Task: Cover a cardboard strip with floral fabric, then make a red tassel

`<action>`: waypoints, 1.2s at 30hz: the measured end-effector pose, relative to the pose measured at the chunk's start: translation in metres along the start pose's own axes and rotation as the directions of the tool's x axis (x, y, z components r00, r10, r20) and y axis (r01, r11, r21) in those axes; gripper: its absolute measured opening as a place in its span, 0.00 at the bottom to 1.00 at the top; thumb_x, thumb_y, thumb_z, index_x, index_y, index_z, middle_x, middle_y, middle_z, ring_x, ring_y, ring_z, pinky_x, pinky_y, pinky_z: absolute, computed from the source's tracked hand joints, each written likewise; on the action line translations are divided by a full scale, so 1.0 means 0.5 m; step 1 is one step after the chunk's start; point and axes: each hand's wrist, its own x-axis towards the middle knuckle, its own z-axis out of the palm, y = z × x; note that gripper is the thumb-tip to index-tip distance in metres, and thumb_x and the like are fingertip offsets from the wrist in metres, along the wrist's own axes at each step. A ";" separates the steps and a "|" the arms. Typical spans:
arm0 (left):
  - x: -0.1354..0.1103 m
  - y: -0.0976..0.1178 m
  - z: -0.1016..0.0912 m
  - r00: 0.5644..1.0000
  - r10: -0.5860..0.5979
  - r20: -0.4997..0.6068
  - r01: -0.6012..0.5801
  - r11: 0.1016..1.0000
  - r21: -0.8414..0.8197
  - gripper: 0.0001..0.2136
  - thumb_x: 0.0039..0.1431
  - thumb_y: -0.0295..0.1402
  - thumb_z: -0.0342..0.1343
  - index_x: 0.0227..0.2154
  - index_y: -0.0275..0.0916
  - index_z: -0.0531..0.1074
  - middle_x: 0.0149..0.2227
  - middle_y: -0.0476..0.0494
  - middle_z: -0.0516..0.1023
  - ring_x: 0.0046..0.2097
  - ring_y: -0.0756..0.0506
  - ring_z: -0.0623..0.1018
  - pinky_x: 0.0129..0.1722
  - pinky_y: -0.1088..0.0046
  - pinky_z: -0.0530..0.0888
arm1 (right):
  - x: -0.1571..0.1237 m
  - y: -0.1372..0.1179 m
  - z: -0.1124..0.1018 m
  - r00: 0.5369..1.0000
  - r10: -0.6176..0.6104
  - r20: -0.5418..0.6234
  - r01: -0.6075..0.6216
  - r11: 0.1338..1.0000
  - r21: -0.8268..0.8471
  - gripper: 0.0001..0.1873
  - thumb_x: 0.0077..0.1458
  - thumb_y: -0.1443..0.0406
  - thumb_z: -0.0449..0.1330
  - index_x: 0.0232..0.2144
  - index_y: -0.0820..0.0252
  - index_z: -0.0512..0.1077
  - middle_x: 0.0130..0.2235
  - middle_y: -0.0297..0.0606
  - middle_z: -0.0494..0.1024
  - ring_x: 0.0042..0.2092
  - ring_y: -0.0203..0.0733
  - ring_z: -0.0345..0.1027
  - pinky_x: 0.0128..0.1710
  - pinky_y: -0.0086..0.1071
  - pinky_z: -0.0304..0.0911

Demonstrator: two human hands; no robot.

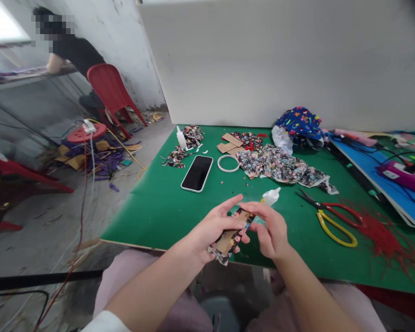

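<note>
My left hand (pixel 217 226) is closed around a small cardboard piece (pixel 227 240) edged with dark floral fabric, its thumb lying across the bare brown middle. The fabric is folded over the long sides, and a loose flap hangs at the lower end. At the upper end, the bent fingers of my right hand (pixel 271 226) press on the fabric edge. Just beyond my right hand, a white glue bottle (pixel 271 197) lies on the green table (pixel 152 203). A phone (pixel 197 173) with a dark screen and a white ring (pixel 228 163) lie farther back.
Scissors (pixel 327 212) and red threads (pixel 383 233) lie at right. Behind are floral cloth (pixel 283 166), cardboard strips (pixel 231 144), another glue bottle (pixel 181 137) and blue patterned cloth (pixel 299 124). A purple device (pixel 403 176) sits far right. A person (pixel 78 55) sits at back left.
</note>
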 end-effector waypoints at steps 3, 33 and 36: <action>0.001 0.002 0.000 1.000 -0.003 -0.010 0.003 1.000 0.000 0.34 0.50 0.21 0.54 0.59 0.45 0.51 0.29 0.47 0.74 0.20 0.53 0.73 0.14 0.81 0.70 | 0.001 0.002 0.001 1.000 -0.014 0.005 0.014 1.000 -0.002 0.22 0.51 0.71 0.48 0.49 0.60 0.62 0.46 0.45 0.72 0.49 0.46 0.67 0.43 0.42 0.68; 0.005 -0.004 0.000 0.978 0.205 -0.033 -0.185 0.936 0.300 0.28 0.49 0.31 0.59 0.54 0.43 0.59 0.35 0.43 0.77 0.23 0.53 0.73 0.18 0.82 0.68 | 0.038 -0.035 -0.013 0.922 0.018 -0.387 0.052 0.984 0.170 0.25 0.56 0.67 0.45 0.56 0.57 0.56 0.51 0.43 0.70 0.48 0.52 0.69 0.48 0.53 0.61; 0.006 -0.007 -0.001 0.974 0.224 -0.033 -0.200 0.921 0.335 0.19 0.50 0.31 0.58 0.46 0.38 0.67 0.36 0.42 0.77 0.23 0.54 0.73 0.19 0.82 0.67 | 0.034 -0.032 -0.011 0.931 0.046 -0.363 0.015 0.986 0.164 0.24 0.56 0.65 0.45 0.56 0.57 0.56 0.48 0.42 0.72 0.47 0.51 0.70 0.48 0.51 0.63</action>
